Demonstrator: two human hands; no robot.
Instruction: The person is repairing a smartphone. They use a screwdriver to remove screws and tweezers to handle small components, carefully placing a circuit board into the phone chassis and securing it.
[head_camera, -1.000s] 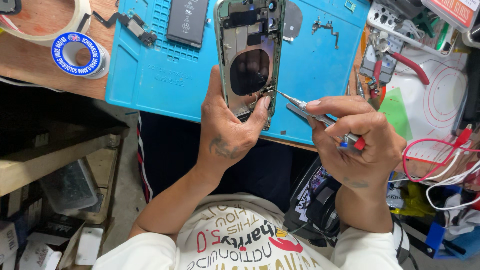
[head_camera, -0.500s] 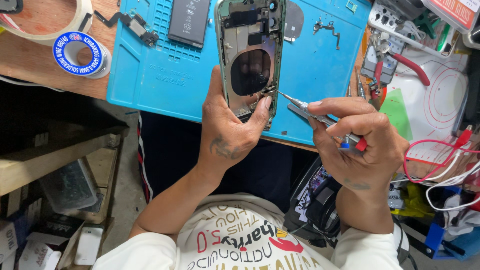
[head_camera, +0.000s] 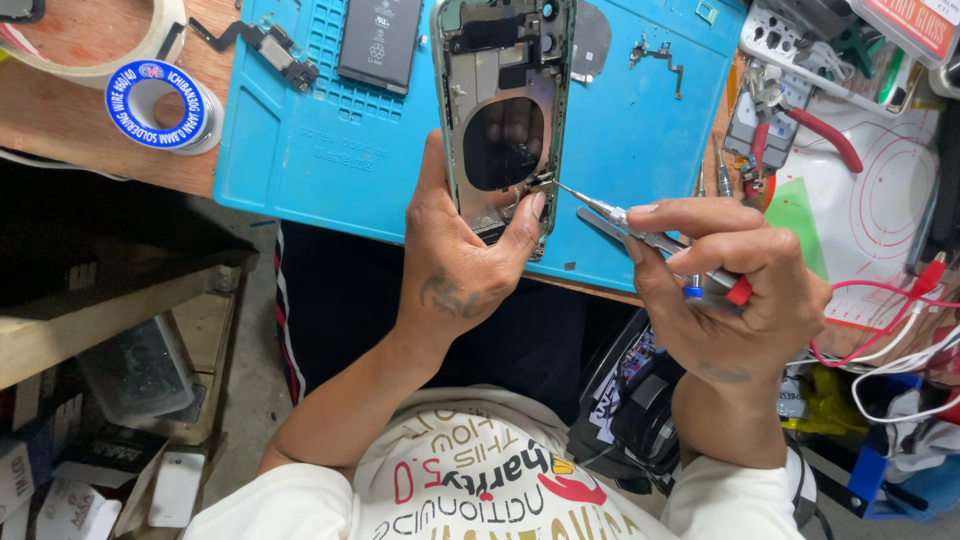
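One opened phone shell (head_camera: 505, 110) is being held upright over the near edge of a blue work mat (head_camera: 300, 150), gripped at its lower end by the left hand (head_camera: 465, 270), whose thumb and fingers are being pressed against its two sides. One thin screwdriver (head_camera: 640, 235) is being pinched between the thumb and fingers of the right hand (head_camera: 740, 300), its tip being set against the shell's lower right edge. One black battery (head_camera: 380, 40), one roll of solder wire (head_camera: 155, 100) and one pair of red-handled cutters (head_camera: 825, 135) are being left on the bench.
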